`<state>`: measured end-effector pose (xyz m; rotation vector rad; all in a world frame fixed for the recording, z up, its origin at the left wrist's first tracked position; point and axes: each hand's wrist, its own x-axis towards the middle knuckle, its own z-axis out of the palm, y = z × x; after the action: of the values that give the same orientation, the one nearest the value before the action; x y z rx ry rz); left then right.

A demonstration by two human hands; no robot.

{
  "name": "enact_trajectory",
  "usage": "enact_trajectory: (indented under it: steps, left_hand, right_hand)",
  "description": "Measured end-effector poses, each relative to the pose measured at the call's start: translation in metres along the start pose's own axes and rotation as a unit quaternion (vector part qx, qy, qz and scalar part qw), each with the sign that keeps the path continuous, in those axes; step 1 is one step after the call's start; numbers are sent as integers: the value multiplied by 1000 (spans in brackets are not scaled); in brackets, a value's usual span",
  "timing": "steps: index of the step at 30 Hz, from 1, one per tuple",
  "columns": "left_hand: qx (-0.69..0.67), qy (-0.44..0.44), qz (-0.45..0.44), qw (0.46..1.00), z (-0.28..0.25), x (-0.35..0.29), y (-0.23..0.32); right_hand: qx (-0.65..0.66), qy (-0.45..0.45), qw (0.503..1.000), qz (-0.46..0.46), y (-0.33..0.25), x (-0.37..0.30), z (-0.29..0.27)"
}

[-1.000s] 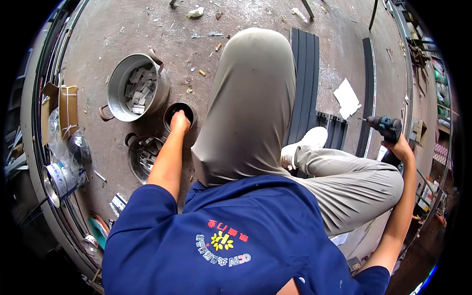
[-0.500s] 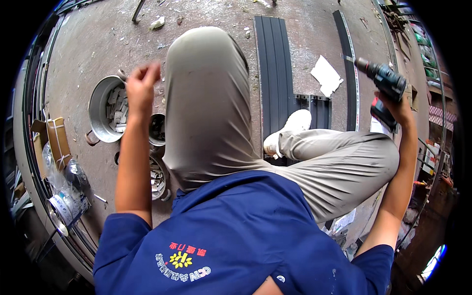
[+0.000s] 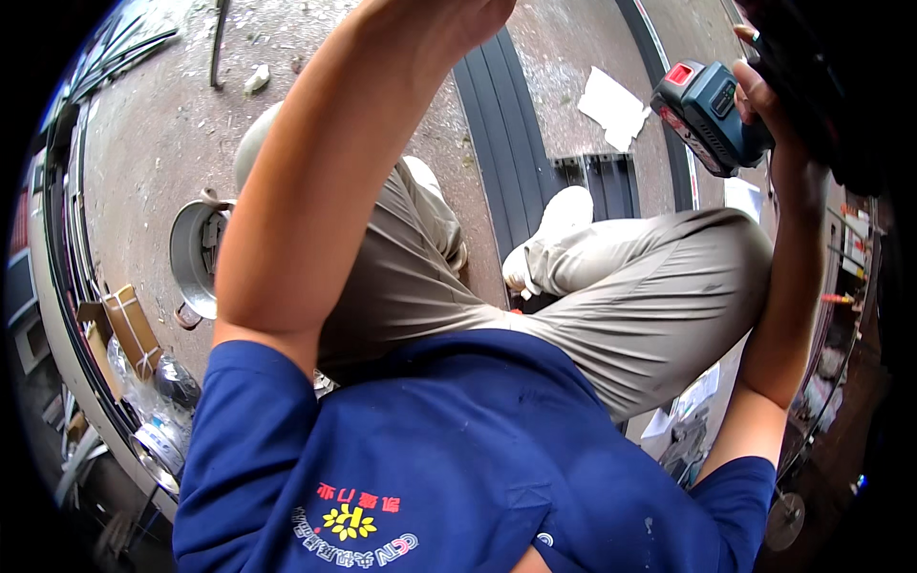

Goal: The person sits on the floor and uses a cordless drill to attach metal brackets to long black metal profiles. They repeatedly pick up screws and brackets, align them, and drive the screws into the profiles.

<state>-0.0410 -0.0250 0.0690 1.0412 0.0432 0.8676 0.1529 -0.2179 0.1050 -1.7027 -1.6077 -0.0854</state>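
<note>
My right hand (image 3: 759,95) is raised at the upper right, fingers wrapped around the grip of a cordless drill (image 3: 734,110). The drill's teal and black battery, with a red release tab, faces the middle of the picture; its dark body runs into the shadowed rim. My left arm reaches up across the picture. Only the heel of my left hand (image 3: 478,21) shows at the upper edge; its fingers are cut off, so whether it holds anything is hidden. Below it lie long dark grey metal panels (image 3: 511,134) on the floor.
A white paper sheet (image 3: 611,107) lies right of the panels. A metal pot (image 3: 196,253) with scrap pieces stands at the left. Beyond it are an opened cardboard box (image 3: 132,329) and plastic bags (image 3: 167,392). A dark strip (image 3: 654,48) runs along the right.
My left hand has swung up from beside the pot to the upper edge. The drill has been lifted and turned, its battery now toward the middle. My left knee has dropped aside.
</note>
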Motion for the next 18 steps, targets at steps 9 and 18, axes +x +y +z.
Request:
enact_trajectory:
  steps: [9,18]
  left_hand:
    - [-112,-1,-47,993,-10,3,-27]
    - [-228,-62,7,972,-14,-9,-15]
  right_hand:
    - [36,20,998,57,7,-18,3]
    - [55,34,996,54,-8,-18,12]
